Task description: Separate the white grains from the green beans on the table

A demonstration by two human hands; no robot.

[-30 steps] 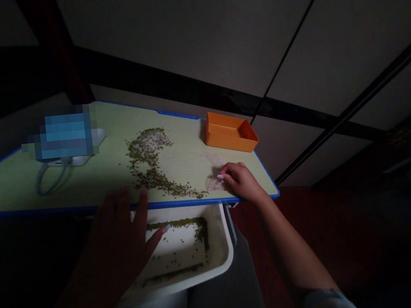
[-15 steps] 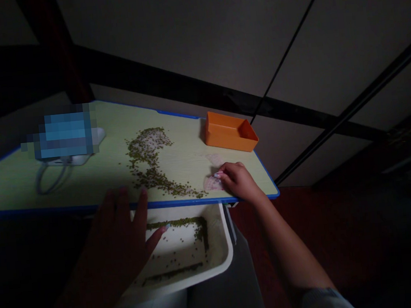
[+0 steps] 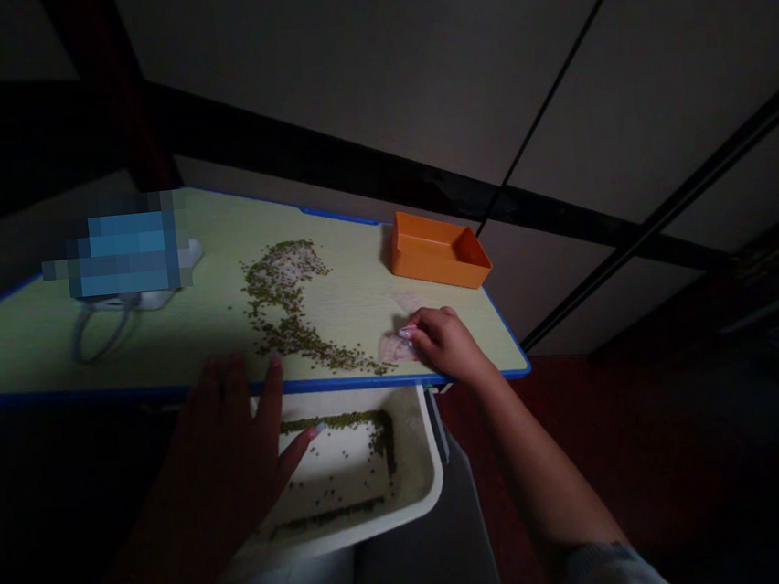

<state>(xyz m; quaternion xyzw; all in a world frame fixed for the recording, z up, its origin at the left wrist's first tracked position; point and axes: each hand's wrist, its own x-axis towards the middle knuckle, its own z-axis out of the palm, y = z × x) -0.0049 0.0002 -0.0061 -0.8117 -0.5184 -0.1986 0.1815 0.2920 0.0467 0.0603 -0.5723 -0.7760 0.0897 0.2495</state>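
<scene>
A pale green table (image 3: pixel 37 349) with a blue edge carries a scatter of small green beans (image 3: pixel 285 307). My right hand (image 3: pixel 446 342) rests near the table's front right corner, fingers bent onto a small clear plastic piece (image 3: pixel 395 348) at the end of the bean trail. My left hand (image 3: pixel 230 454) lies below the front edge with fingers spread, on the rim of a white tray (image 3: pixel 422 482) on my lap. The tray holds more green beans (image 3: pixel 337 423) along its walls.
An orange rectangular box (image 3: pixel 435 251) stands at the table's far right. A blurred blue item sits on a white device with a looped cable (image 3: pixel 94 330) at the left. Dark floor and wall panels surround the table.
My right hand has slid the plastic piece slightly left toward the beans. My left hand and the tray have hardly moved.
</scene>
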